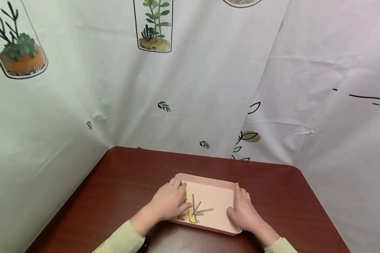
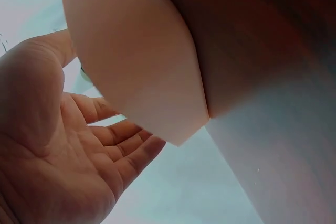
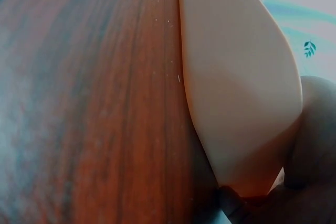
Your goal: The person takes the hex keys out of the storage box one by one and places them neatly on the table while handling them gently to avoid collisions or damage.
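Observation:
A shallow pink tray (image 1: 221,200) sits on the table. My left hand (image 1: 169,200) reaches over its left rim, with thumb and forefinger at a narrow yellow strip (image 1: 190,215) that runs front to back inside. The left wrist view shows this hand's palm (image 2: 47,129), its fingertips hidden behind the tray wall (image 2: 142,61). Thin brownish sticks (image 1: 206,210) lie loosely crossed to the right of the strip, and a few more show left of it under the hand. At the right rim, my right hand (image 1: 245,212) grips the tray, thumb inside and fingers along the outer wall (image 3: 236,72).
The dark reddish wooden table (image 1: 133,175) has rounded far corners. White hanging cloth (image 1: 190,80) printed with plants encloses it at the back and both sides. Pale yellow sleeves (image 1: 123,239) cover both forearms.

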A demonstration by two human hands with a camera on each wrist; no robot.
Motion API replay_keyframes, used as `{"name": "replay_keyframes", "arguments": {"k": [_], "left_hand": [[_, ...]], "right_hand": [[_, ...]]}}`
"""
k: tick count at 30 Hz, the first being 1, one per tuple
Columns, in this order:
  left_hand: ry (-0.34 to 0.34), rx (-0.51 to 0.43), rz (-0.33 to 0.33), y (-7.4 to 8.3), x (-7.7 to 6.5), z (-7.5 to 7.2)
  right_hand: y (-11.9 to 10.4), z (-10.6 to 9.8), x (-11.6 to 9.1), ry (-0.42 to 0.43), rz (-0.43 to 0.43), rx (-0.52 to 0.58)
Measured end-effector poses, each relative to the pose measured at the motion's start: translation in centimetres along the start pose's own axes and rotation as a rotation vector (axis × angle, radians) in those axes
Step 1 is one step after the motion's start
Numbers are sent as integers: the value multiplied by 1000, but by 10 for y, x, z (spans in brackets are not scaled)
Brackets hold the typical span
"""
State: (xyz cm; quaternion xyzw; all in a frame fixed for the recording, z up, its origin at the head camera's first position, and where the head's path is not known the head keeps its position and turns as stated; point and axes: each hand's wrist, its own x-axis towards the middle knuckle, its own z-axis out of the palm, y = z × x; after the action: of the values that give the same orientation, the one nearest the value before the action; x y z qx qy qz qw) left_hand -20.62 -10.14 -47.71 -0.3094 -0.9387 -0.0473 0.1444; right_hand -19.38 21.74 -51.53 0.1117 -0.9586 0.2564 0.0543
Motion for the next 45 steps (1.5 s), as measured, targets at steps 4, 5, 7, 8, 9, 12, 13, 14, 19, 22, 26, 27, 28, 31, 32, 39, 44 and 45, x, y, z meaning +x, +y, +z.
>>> {"name": "replay_keyframes", "arguments": {"k": [4, 5, 7, 8, 9, 12, 13, 14, 19, 22, 26, 27, 28, 31, 32, 39, 44, 45], "left_hand": [[-13, -18, -5, 4, 2, 3], [-21, -19, -9, 5, 3, 5], [-33, -13, -16, 6, 4, 6], [-37, -8, -18, 7, 4, 7], [-41, -3, -19, 8, 5, 8], [-50, 11, -24, 10, 6, 9], [-54, 13, -27, 11, 6, 9], [-59, 12, -32, 12, 6, 9], [-89, 22, -56, 14, 8, 11], [-108, 34, -71, 16, 10, 12], [-135, 46, -94, 18, 12, 13], [-142, 51, -96, 19, 12, 14], [-149, 58, -96, 19, 13, 14], [-162, 73, -95, 20, 13, 16], [-165, 76, -94, 21, 13, 17], [-179, 75, -97, 20, 14, 18], [-181, 77, -103, 21, 15, 18], [-181, 78, -104, 22, 16, 17]], "right_hand": [[0, 1, 0, 3, -6, 3], [-1, 1, 0, 5, -8, 1], [-1, 0, 0, 9, -11, -2], [-1, 0, 0, 13, -16, -3], [-1, 0, 0, 14, -17, -4], [-1, -1, 0, 21, -21, -7], [-1, -1, -1, 22, -21, -8], [-1, -1, -1, 23, -20, -9], [-1, -2, -2, 27, -24, -10], [0, -2, -2, 28, -26, -4], [0, -1, -2, 28, -22, 0], [0, -1, -2, 30, -23, 0], [0, -1, -2, 31, -23, 0], [0, -1, -3, 34, -23, -3], [0, -1, -3, 32, -20, -4], [-2, -2, -4, 49, -30, -6], [-2, -3, -4, 36, -22, 1], [-2, -3, -4, 34, -21, 1]]}}
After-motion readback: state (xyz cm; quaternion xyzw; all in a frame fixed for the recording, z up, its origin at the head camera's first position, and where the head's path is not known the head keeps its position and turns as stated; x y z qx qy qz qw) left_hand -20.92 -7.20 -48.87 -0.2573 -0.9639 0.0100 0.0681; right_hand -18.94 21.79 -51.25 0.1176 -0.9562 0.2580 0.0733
